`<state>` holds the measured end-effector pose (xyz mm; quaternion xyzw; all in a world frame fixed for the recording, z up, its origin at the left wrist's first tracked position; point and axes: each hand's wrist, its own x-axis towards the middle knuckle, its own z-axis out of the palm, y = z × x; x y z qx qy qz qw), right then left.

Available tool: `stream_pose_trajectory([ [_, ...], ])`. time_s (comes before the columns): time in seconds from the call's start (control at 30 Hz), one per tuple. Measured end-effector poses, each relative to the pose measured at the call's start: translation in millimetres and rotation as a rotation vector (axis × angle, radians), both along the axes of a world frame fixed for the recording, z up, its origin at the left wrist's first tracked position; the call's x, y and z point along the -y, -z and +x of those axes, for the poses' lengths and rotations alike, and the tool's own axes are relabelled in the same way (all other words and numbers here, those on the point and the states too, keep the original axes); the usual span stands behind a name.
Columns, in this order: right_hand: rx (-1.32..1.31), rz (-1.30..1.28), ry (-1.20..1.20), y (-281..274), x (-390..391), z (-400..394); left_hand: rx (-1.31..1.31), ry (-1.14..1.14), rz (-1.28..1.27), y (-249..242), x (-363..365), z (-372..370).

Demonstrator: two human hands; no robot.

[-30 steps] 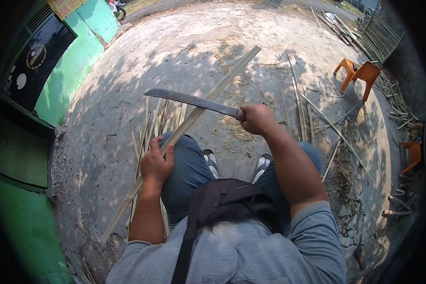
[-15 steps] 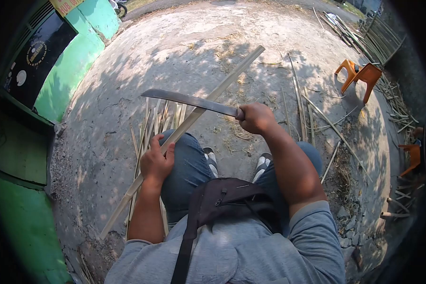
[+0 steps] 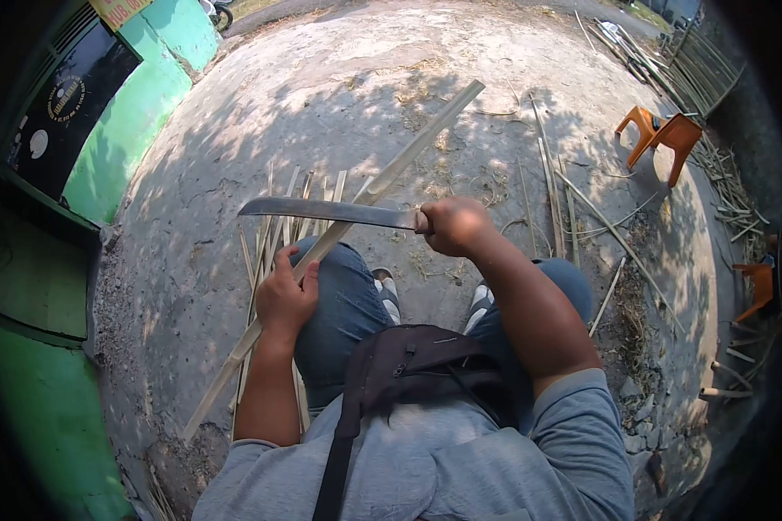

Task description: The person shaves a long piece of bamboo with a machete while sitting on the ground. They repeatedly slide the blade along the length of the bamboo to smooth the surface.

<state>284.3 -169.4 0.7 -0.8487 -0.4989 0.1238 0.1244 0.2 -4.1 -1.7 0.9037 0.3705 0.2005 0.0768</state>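
Note:
A long pale bamboo strip (image 3: pixel 417 146) slants from the lower left up to the upper right, across my left thigh. My left hand (image 3: pixel 285 293) holds its lower part, fingers and thumb around it. My right hand (image 3: pixel 454 226) is closed around the short handle of a machete (image 3: pixel 330 210). The long dark blade points left and crosses the bamboo strip a little above my left hand. Whether the blade's edge touches the strip cannot be made out. Several thin bamboo strips (image 3: pixel 243 247) lie beside and beyond my left leg.
Loose bamboo strips (image 3: pixel 608 227) lie on the concrete at the right. An orange plastic chair (image 3: pixel 676 135) is at the upper right, near more bamboo (image 3: pixel 734 187) along the wall. A green building (image 3: pixel 39 408) borders the left. A black bag (image 3: pixel 426 369) lies on my lap.
My right hand and the machete have moved left and slightly down along the bamboo strip, nearer my left hand. My left hand has hardly moved.

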Motion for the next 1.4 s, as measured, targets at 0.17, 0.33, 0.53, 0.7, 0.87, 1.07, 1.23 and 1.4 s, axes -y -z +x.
stream_pose_trajectory([
  [0.17, 0.000, 0.184, 0.088, 20.1, 8.5, 29.2, -0.004, 0.002, 0.004, 1.1, -0.8, -0.7],
  [0.33, -0.134, 0.155, 0.277, 15.5, 21.8, 45.7, -0.017, 0.011, 0.023, 1.1, -0.7, -0.1],
  [0.53, -0.071, 0.138, 0.138, 18.8, 13.1, 23.8, -0.033, 0.009, 0.040, -1.8, 1.1, 2.2],
  [0.7, 0.009, 0.128, 0.018, 17.6, 4.9, 13.4, 0.003, 0.025, 0.050, 1.8, -1.5, -0.1],
  [0.87, -0.018, 0.118, 0.143, 27.5, 9.3, 39.5, 0.000, 0.024, 0.022, -0.2, 0.4, 0.5],
  [1.07, -0.100, 0.126, 0.249, 26.9, 16.1, 47.6, -0.038, 0.011, 0.027, -2.8, 0.8, 2.0],
  [1.23, -0.056, 0.329, 0.101, 28.3, 12.5, 27.2, -0.027, 0.014, 0.018, -1.8, 0.4, 1.9],
  [1.4, 0.015, 0.155, -0.018, 16.5, 4.2, 6.4, 0.009, 0.043, 0.040, -0.1, 0.5, 1.1],
])
